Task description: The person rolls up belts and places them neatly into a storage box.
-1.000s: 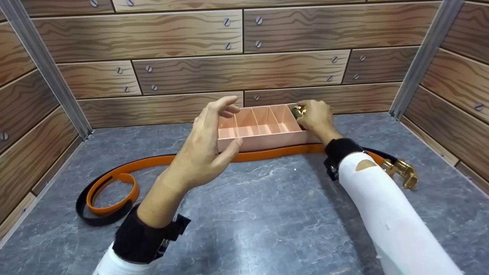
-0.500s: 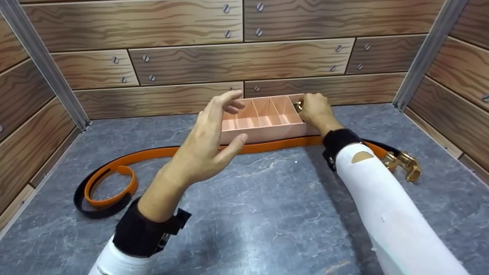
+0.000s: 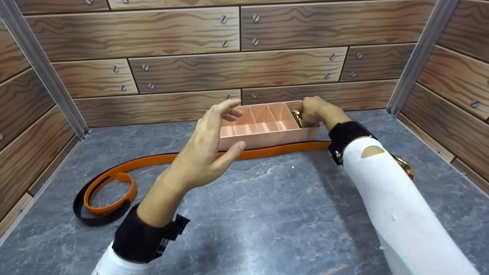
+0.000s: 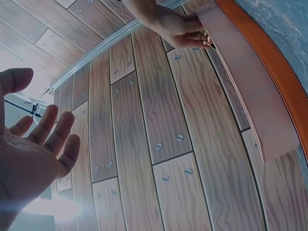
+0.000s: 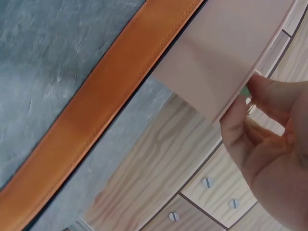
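My right hand (image 3: 311, 110) reaches into the rightmost compartment of a pink divided box (image 3: 267, 137). Its curled fingers and thumb are on a dark green coil with shiny gold metal (image 3: 297, 115), which looks like a rolled belt and is mostly hidden by the hand and box wall. In the right wrist view, the thumb and fingers (image 5: 236, 125) close around a sliver of green and gold at the rim. My left hand (image 3: 202, 149) is raised at the box's left end, fingers apart and relaxed, holding nothing. The left wrist view shows its palm (image 4: 29, 159) and loosely bent fingers.
An orange and black belt (image 3: 153, 160) lies along the box's front, its left end curled into a loop. Its gold buckle (image 3: 405, 166) is partly covered by my right sleeve. Wood-patterned walls (image 3: 183, 72) enclose the grey marbled tabletop (image 3: 237, 214).
My right hand stays at the right compartment; its wrist has swung out to the right, uncovering the box's right corner. The sleeve now covers more of the orange belt's buckle. My left hand barely moves.
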The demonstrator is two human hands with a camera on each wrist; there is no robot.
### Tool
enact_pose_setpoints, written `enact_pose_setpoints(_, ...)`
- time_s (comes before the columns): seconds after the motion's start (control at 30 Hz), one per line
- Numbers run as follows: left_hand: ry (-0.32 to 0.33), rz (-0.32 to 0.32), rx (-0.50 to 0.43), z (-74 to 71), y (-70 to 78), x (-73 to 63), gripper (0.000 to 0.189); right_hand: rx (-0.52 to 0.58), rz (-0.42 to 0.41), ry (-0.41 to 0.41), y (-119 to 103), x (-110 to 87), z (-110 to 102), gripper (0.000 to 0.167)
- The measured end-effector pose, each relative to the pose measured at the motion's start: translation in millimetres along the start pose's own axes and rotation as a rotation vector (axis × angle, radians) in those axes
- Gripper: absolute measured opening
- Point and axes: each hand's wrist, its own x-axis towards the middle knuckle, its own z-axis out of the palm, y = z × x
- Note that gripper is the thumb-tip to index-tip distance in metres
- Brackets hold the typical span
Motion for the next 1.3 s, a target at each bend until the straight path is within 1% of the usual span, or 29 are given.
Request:
enact_pose_setpoints(0.07, -0.005, -0.003, -0.003, -0.1, -0.3, -0.6, 0.063, -0.051, 0.002, 0.001, 2.2, -3.3, -2.3, 0.017)
enact_pose_setpoints(0.13, -0.004, -0.004, -0.006, -0.8, -0.6, -0.6, 0.063, -0.075, -0.01, 0.007, 4.5, -5.6, -3.9, 0.016)
enact_pose_setpoints(0.2, -0.004, -0.002, -0.008, -2.0, -0.7, -0.7, 0.064, -0.074, -0.028, 0.021, 6.5, -7.5, -3.7, 0.015)
enact_pose_setpoints(0.37, -0.016, -0.01, -0.009, -4.8, 0.0, -2.2, 0.064, -0.06, -0.123, 0.037, 8.3, -12.3, -1.8, 0.017)
enact_pose_setpoints(0.5, -0.053, -0.028, 0.008, -10.5, -0.6, -3.5, 0.062, -0.078, -0.155, 0.031, 8.2, -14.9, -4.6, 0.018)
enact_pose_setpoints(0.6, -0.112, -0.06, 0.026, -22.3, -3.1, -6.5, 0.06, -0.096, -0.18, 0.048, 8.5, -15.9, -6.1, 0.014)
enact_pose_setpoints(0.67, -0.167, -0.11, 0.046, -34.7, -6.7, -11.7, 0.059, -0.124, -0.193, 0.055, 9.2, -16.7, -6.8, 0.01)
enact_pose_setpoints(0.73, -0.239, -0.186, 0.08, -50.1, -12.1, -20.8, 0.056, -0.153, -0.204, 0.06, 10.4, -17.5, -7.4, 0.01)
enact_pose_setpoints(0.8, -0.332, -0.282, 0.126, -66.6, -19.3, -33.3, 0.05, -0.169, -0.218, 0.064, 12.4, -19.0, -7.8, 0.009)
enact_pose_setpoints(0.87, -0.433, -0.359, 0.18, -82.0, -30.3, -49.0, 0.037, -0.166, -0.222, 0.062, 13.3, -20.1, -8.7, 0.004)
enact_pose_setpoints(0.93, -0.544, -0.438, 0.232, -93.9, -42.8, -64.6, 0.025, -0.155, -0.226, 0.065, 14.9, -21.4, -9.2, 0.008)
enact_pose_setpoints(0.97, -0.592, -0.468, 0.258, -98.1, -50.1, -72.6, 0.022, -0.151, -0.227, 0.064, 15.8, -22.2, -9.5, 0.012)
enact_pose_setpoints(1.03, -0.68, -0.544, 0.311, -103.6, -64.5, -87.4, 0.02, -0.145, -0.216, 0.059, 16.7, -23.6, -9.9, 0.014)
enact_pose_setpoints(1.1, -0.762, -0.643, 0.356, -106.5, -77.3, -100.6, 0.019, -0.146, -0.205, 0.064, 16.9, -24.8, -10.3, 0.014)
enact_pose_setpoints(1.2, -0.876, -0.774, 0.391, -107.6, -92.2, -117.1, 0.016, -0.137, -0.185, 0.073, 15.2, -26.9, -10.8, 0.016)
enact_pose_setpoints(1.23, -0.908, -0.806, 0.397, -107.6, -95.9, -121.4, 0.016, -0.133, -0.177, 0.079, 14.2, -27.5, -11.1, 0.017)
enact_pose_setpoints(1.3, -0.953, -0.842, 0.4, -107.3, -102.1, -129.0, 0.018, -0.127, -0.176, 0.097, 11.1, -28.2, -11.8, 0.02)
